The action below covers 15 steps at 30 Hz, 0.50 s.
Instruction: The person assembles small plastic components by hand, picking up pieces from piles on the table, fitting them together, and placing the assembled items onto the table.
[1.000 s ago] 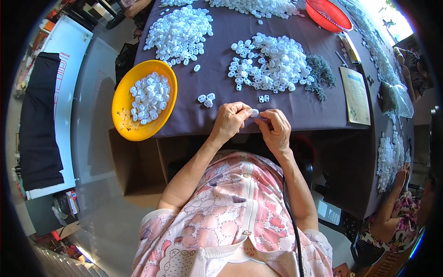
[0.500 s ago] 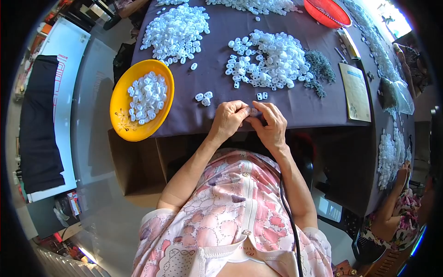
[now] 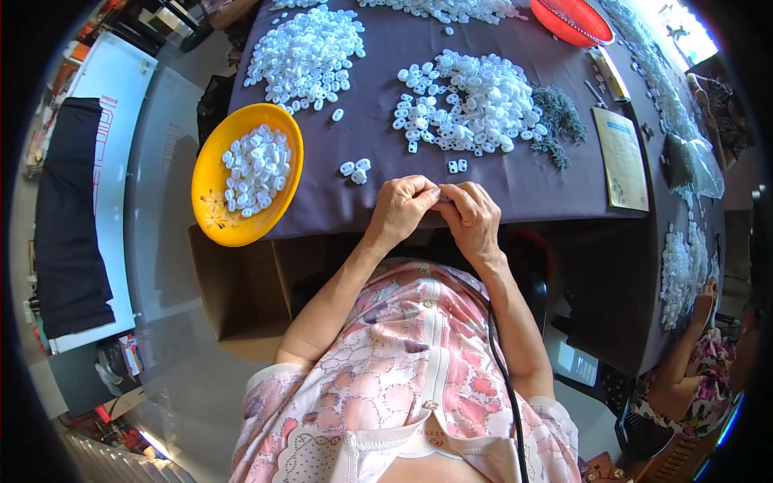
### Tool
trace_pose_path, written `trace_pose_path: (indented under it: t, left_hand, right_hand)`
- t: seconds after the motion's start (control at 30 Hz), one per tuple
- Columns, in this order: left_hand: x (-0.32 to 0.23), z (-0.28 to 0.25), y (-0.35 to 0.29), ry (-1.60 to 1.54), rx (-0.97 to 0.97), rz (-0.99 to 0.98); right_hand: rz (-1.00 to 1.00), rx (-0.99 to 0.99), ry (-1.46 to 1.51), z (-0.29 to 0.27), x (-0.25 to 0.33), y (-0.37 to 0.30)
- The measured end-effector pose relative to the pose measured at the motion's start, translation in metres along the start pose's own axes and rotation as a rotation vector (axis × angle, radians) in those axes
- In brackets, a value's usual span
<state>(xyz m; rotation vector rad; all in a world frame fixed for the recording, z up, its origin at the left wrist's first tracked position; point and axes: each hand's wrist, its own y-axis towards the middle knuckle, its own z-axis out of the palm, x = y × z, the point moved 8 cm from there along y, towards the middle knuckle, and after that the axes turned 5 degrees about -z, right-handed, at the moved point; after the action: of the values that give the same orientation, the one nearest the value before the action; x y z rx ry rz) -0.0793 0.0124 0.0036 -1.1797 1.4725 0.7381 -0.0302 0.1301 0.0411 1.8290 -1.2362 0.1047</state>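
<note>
At the table's near edge, my left hand (image 3: 396, 209) and my right hand (image 3: 473, 216) meet with thumbs and forefingers pinched together. Whatever small thing is between the fingertips is mostly covered by them, and I cannot make out its kind. Just beyond my right hand lie a couple of small white plastic pieces with two holes (image 3: 457, 167). Several loose white oval pieces (image 3: 355, 170) sit together beyond my left hand. Farther back is a big heap of white pieces (image 3: 487, 105), with a tangled heap of small grey-green parts (image 3: 559, 119) touching its right side.
A yellow dish (image 3: 209, 165) holding white pieces juts over the table's left corner. Another white heap (image 3: 306, 52) is behind it. At right lie a booklet (image 3: 620, 157) and a red basket (image 3: 568, 22). A co-worker's hand (image 3: 707, 296) is by white pieces at far right.
My fingertips have drawn closer together, and the small thing between them shows less. My right fingers have shifted slightly. The heaps and dish stay where they were.
</note>
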Motion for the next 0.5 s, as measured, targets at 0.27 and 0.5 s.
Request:
trace_pose_path:
  t: [0.27, 0.5]
  left_hand:
    - [-0.0023, 0.0027, 0.0007, 0.035, 0.002, -0.005]
    - [0.0007, -0.0001, 0.0024, -0.033, 0.02, -0.098]
  right_hand:
    - [-0.076, 0.038, -0.114, 0.0035, 0.0018, -0.0037]
    - [-0.074, -0.026, -0.047, 0.0018, -0.0001, -0.0019]
